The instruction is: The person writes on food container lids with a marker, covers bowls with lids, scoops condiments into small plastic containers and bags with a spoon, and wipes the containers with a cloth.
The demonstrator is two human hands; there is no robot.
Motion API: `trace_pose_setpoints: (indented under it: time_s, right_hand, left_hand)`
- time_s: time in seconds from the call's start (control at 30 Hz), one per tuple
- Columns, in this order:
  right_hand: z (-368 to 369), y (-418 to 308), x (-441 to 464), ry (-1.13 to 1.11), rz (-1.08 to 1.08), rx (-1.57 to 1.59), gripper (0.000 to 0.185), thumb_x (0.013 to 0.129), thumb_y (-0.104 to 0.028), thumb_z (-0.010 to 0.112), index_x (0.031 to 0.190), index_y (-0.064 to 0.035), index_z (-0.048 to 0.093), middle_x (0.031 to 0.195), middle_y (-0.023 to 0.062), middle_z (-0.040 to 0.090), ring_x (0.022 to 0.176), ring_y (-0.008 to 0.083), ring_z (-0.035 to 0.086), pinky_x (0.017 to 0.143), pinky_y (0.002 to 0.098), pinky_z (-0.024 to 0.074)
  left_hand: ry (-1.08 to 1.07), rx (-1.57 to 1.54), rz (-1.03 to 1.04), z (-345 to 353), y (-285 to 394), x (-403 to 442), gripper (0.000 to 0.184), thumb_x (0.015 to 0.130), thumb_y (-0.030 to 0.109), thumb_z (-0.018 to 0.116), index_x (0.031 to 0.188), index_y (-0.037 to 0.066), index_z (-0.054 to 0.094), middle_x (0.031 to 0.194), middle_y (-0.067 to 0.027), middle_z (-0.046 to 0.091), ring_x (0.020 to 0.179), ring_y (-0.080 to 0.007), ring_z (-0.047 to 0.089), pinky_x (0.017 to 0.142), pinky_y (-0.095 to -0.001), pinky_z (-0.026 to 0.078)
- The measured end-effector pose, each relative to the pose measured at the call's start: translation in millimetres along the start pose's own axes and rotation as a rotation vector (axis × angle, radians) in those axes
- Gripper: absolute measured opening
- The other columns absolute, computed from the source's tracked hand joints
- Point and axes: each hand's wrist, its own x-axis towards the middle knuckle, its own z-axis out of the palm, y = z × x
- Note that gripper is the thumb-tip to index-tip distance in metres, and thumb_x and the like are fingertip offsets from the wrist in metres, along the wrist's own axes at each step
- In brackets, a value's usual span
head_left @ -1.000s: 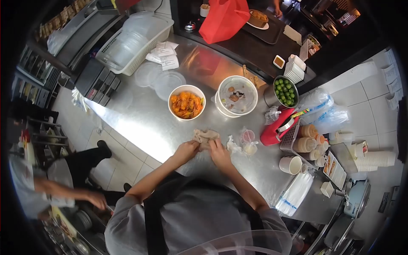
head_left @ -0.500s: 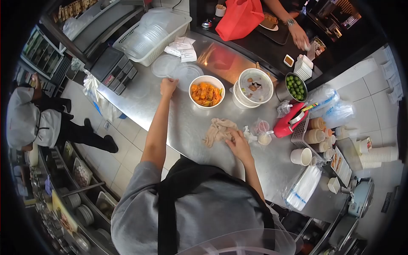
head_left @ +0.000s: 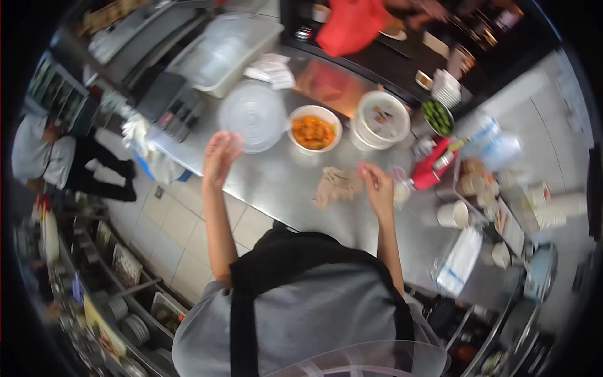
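My left hand (head_left: 221, 157), partly blurred, is closed on the lower edge of a clear round plastic lid (head_left: 252, 114) above the steel counter (head_left: 282, 179). Right of the lid stands a white bowl (head_left: 301, 147) of orange saucy food. My right hand (head_left: 378, 186) is raised beside a crumpled tan cloth (head_left: 337, 186). Its fingers are loosely bent and apart, with nothing visible in them. A small clear bag (head_left: 401, 191) lies just right of that hand. Behind the cloth are stacked white tubs (head_left: 380, 125) with a clear cover.
A white basket (head_left: 235, 63) of plastic lids and paper receipts (head_left: 271, 70) sit at the back left. To the right are a container of green limes (head_left: 437, 118), a red object (head_left: 433, 166), a white cup (head_left: 453, 215) and sauce containers. A co-worker (head_left: 47, 151) stands at left.
My left hand has raised the lid, which now looks larger, and drawn back toward me. My right hand has come off the cloth and moved right. The co-worker at left has shifted.
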Motion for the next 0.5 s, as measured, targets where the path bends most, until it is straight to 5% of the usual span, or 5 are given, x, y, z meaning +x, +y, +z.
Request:
trace_pose_setpoints:
  time_s: [0.13, 0.23, 0.43, 0.5]
  right_hand:
    - [-61.2, 15.1, -9.8, 0.162, 0.156, -0.449, 0.019, 0.08, -0.005, 0.056, 0.097, -0.004, 0.063, 0.081, 0.0144, 0.064, 0.07, 0.0269, 0.064, 0.061, 0.0298, 0.0493]
    - [-78.3, 35.1, -32.3, -0.059, 0.399, -0.611, 0.021, 0.076, -0.004, 0.057, 0.096, -0.0069, 0.063, 0.081, 0.0172, 0.063, 0.075, 0.0332, 0.062, 0.067, 0.0341, 0.0497]
    - [-16.6, 48.5, -60.6, 0.187, 0.012, -0.741, 0.021, 0.073, -0.004, 0.056, 0.093, -0.0079, 0.063, 0.094, 0.0159, 0.059, 0.085, 0.0336, 0.058, 0.073, 0.0425, 0.0466]
    - [-9.9, 73.0, -61.0, 0.14, 0.113, -0.693, 0.023, 0.071, -0.002, 0.056, 0.093, -0.007, 0.063, 0.096, 0.0156, 0.058, 0.085, 0.0338, 0.057, 0.072, 0.0429, 0.0464]
  left_hand:
    - [0.0, -0.195, -0.013, -7.6, -7.9, -16.4, 0.016, 0.088, 0.022, 0.053, 0.099, 0.01, 0.055, 0.112, -0.0095, 0.056, 0.108, -0.0203, 0.051, 0.09, -0.0386, 0.044]
    - [-0.104, -0.283, -0.124, 42.7, -2.0, -40.2, 0.037, 0.09, 0.031, 0.045, 0.112, 0.002, 0.048, 0.132, -0.019, 0.038, 0.122, -0.0371, 0.036, 0.098, -0.0493, 0.035]
    - [-0.315, -0.442, -0.448, 83.7, -58.7, -54.4, 0.048, 0.09, 0.03, 0.044, 0.128, 0.003, 0.035, 0.142, -0.0146, 0.025, 0.127, -0.0388, 0.029, 0.101, -0.051, 0.031]
    - [-0.313, -0.471, -0.48, 95.5, -71.7, -55.1, 0.052, 0.09, 0.03, 0.045, 0.134, 0.005, 0.03, 0.143, -0.0116, 0.025, 0.128, -0.0383, 0.028, 0.101, -0.0505, 0.031]
